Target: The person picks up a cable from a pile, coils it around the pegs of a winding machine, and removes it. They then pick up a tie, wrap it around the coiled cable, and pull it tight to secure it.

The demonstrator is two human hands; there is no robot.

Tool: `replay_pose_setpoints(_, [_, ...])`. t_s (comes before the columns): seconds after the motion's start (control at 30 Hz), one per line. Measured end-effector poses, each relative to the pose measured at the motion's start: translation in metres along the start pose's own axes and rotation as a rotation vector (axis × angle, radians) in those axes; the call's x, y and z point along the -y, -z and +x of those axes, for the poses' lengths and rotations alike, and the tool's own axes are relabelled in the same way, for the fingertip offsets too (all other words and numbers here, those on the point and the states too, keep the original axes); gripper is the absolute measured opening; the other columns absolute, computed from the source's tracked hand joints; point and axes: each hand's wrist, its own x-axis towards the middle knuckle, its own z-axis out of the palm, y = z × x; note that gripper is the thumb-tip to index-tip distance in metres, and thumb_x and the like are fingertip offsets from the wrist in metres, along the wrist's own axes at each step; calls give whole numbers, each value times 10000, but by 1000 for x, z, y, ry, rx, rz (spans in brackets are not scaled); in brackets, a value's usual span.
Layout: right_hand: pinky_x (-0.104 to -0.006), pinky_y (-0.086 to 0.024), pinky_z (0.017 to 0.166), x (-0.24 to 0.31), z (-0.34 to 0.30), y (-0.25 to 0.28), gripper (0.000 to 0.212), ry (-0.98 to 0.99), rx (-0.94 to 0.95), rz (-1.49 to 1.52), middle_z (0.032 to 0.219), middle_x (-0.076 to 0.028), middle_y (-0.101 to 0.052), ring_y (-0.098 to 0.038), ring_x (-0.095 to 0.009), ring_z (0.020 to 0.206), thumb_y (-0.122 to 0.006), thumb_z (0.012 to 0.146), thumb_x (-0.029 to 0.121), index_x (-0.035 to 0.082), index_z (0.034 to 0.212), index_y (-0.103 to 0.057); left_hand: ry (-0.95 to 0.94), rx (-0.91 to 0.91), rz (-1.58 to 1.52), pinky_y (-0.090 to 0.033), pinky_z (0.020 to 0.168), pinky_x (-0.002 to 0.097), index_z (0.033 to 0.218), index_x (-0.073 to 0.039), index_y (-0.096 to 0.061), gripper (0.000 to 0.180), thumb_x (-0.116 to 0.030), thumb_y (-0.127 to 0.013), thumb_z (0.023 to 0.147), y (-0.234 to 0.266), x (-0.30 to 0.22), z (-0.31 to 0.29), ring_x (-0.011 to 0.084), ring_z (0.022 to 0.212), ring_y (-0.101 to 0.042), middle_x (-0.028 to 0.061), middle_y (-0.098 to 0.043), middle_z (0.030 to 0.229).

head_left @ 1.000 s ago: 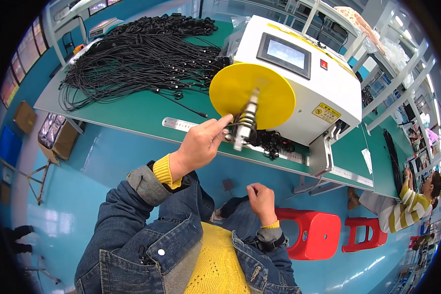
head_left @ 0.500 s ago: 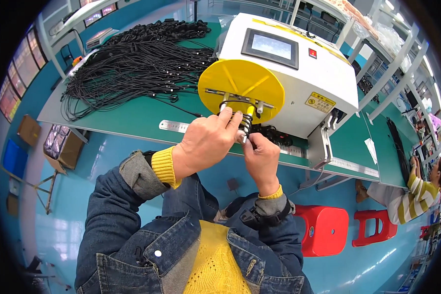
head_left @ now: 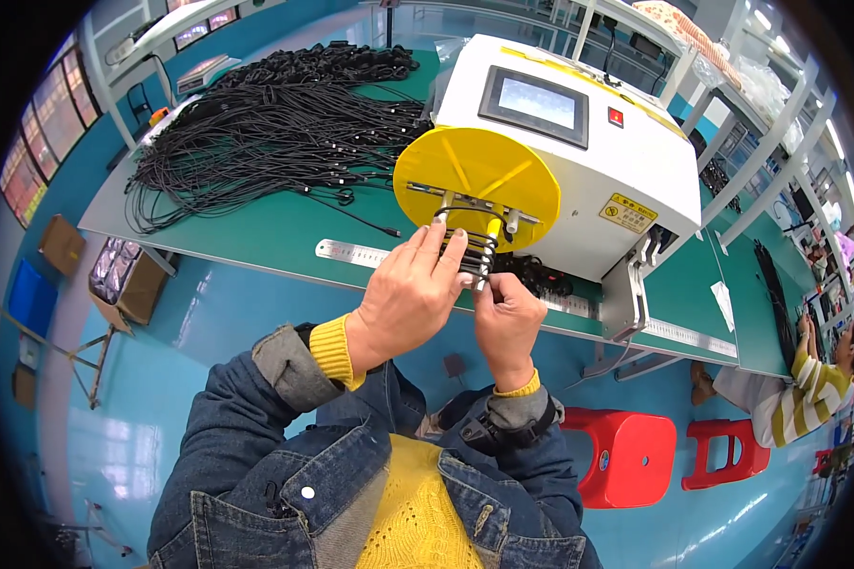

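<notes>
A black cable (head_left: 478, 248) is wound in several turns around the pegs in front of a yellow disc (head_left: 474, 171) on a white machine. My left hand (head_left: 410, 296) wraps over the left side of this coil, its fingers at the left peg and its thumb by the coil's near end. Close to the tip of the right peg, my right hand (head_left: 509, 321) pinches the cable with thumb and forefinger. The cable end inside that pinch is mostly hidden. Both hands are nearly touching each other below the disc.
The white machine (head_left: 579, 171) has a screen (head_left: 536, 104) and a red switch. A large heap of black cables (head_left: 275, 133) covers the green table's left part. A steel ruler (head_left: 351, 252) lies along the front edge. Red stools (head_left: 640, 460) and another person (head_left: 807, 389) are at right.
My left hand has slid slightly down and left, its fingers now flatter along the coil, exposing more turns. My right hand keeps its pinch by the peg tip. The whole view has shifted slightly.
</notes>
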Motion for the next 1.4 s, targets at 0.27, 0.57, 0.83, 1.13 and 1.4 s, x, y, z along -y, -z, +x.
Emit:
replay_pose_setpoints(0.27, [-307,-440,496,-10,10,10,172,-89,97,13,646,-115,-562,-570,-242,558,-675,647,60,19,772,-565,5,108,1,-360,944,440,1157,112,-450,420,-133,-507,821,0,3,16,433,1083,-469,313,-480,1141])
replay_pose_setpoints(0.57, [-313,-513,717,-30,32,10,722,-9,269,-50,1066,-168,-537,-584,-259,895,-661,632,39,-42,1270,-334,53,266,-204,-272,1011,448,1224,159,-321,498,-148,-452,854,-7,19,22,469,1180,-339,364,-342,1236])
replay_pose_setpoints(0.83, [-310,-513,714,-20,18,-4,579,14,183,165,1032,-195,-571,-618,-250,858,-546,695,-70,-38,1246,-372,121,250,-152,-378,884,436,1196,130,-359,491,-144,-519,821,-2,8,24,404,998,-456,268,-447,1091])
replay_pose_setpoints(1.13, [-296,-477,759,-10,4,-24,388,-61,46,189,961,-169,-615,-615,-234,878,-546,806,12,-29,1158,-390,8,180,-195,-454,622,420,973,22,-463,265,-120,-562,772,-6,13,20,346,708,-516,187,-482,889])
replay_pose_setpoints(1.4, [-379,-463,656,0,7,-25,277,-22,39,80,860,-218,-595,-599,-357,777,-509,820,27,-26,1063,-387,77,374,-161,-457,564,423,870,-9,-447,183,-90,-552,745,-3,11,30,351,686,-533,166,-495,822])
